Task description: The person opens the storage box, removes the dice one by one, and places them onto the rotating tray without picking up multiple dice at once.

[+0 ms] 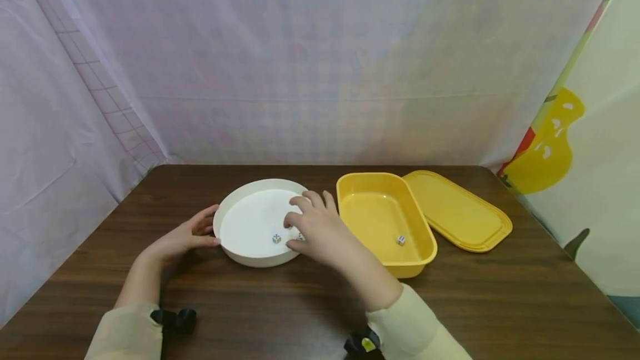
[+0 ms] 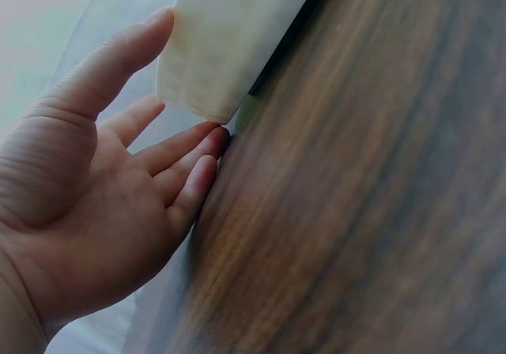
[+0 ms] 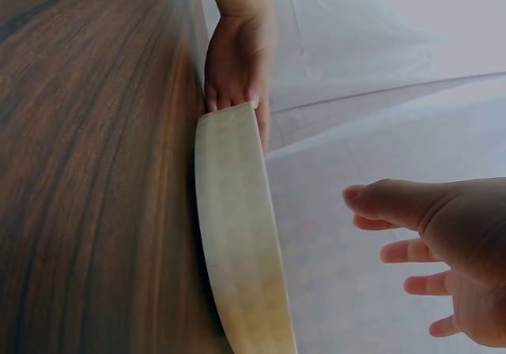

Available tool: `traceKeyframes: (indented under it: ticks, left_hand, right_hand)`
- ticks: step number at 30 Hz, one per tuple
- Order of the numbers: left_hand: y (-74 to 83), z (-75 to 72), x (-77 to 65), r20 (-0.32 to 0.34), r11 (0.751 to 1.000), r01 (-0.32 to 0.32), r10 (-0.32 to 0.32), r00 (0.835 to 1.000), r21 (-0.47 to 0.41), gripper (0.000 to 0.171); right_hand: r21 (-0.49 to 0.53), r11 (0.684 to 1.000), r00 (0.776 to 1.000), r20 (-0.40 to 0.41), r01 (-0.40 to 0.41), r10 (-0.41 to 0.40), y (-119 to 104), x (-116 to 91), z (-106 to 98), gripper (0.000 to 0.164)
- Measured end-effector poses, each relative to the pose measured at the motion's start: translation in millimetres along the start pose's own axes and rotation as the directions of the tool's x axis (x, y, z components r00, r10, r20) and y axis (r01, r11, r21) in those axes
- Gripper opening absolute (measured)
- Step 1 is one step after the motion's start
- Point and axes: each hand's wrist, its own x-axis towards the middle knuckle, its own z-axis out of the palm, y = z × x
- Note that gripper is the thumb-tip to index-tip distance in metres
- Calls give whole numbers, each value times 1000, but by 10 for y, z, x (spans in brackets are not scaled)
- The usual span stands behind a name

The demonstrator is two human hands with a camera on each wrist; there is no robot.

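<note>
A round white tray (image 1: 257, 260) lies on the table with dice inside it. One white die (image 1: 276, 239) shows plainly; others near it are partly hidden by my right hand. My left hand (image 1: 181, 238) touches the left side of the tray, its thumb and fingertips against the outer wall, as the left wrist view also shows. Over the tray's right side hovers my right hand (image 1: 320, 232), fingers spread and loosely bent, with nothing seen between them. In the right wrist view that hand (image 3: 466, 251) is apart from the tray wall (image 3: 237, 220).
Right of the tray stands a yellow rectangular container (image 1: 380, 210) with a single die (image 1: 401, 240) in it. Its yellow lid (image 1: 460, 213) lies on the brown wooden table (image 1: 240, 310), beside the container's right wall. A pale curtain (image 1: 320, 71) hangs behind the table.
</note>
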Motion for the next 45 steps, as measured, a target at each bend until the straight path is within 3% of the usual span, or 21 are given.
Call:
traceKeyframes:
  ticks: [23,45]
  left_hand:
    - [1,6,0,1,1000,-15,15,1000,16,89]
    - [-26,1,1,-7,1000,-6,6,1000,10,89]
  right_hand:
    - [-31,1000,997,-74,1,-3,201,-237,-139,25]
    - [-48,998,997,-60,-43,40,415,-489,-290,27]
